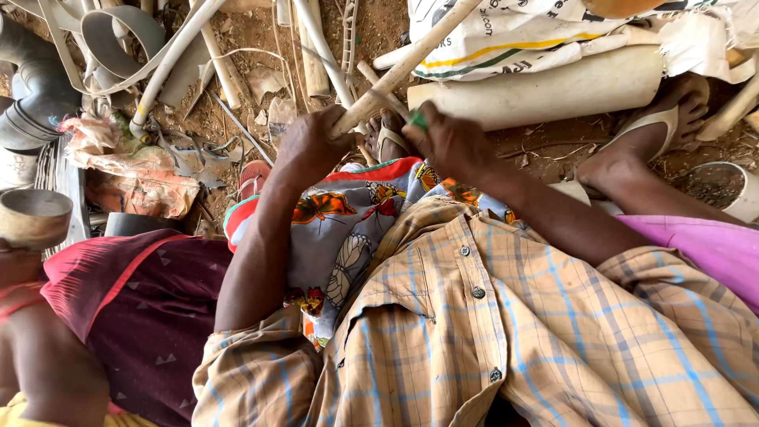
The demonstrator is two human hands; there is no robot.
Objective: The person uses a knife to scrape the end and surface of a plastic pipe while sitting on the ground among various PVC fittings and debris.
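right under the lens, the checked shirt (474, 332) fills the lower frame, buttons down the middle, and a butterfly-print cloth (348, 229) spreads over the lap beyond it. a person in a maroon garment (134, 308) sits close at the left. further out, a thick pale pipe (545, 95) lies across the dirt ground (253, 32) under a printed sack (514, 32). now the stick (403, 67): its long axis runs from the lap up and away to the right. the left hand (312, 146) is wrapped tight round its lower end. the right hand (451, 142) sits just beside, to the right, fingers closed on a small green thing (418, 120) pressed to the stick, too small to tell. a sandalled foot (387, 138) shows between the hands.
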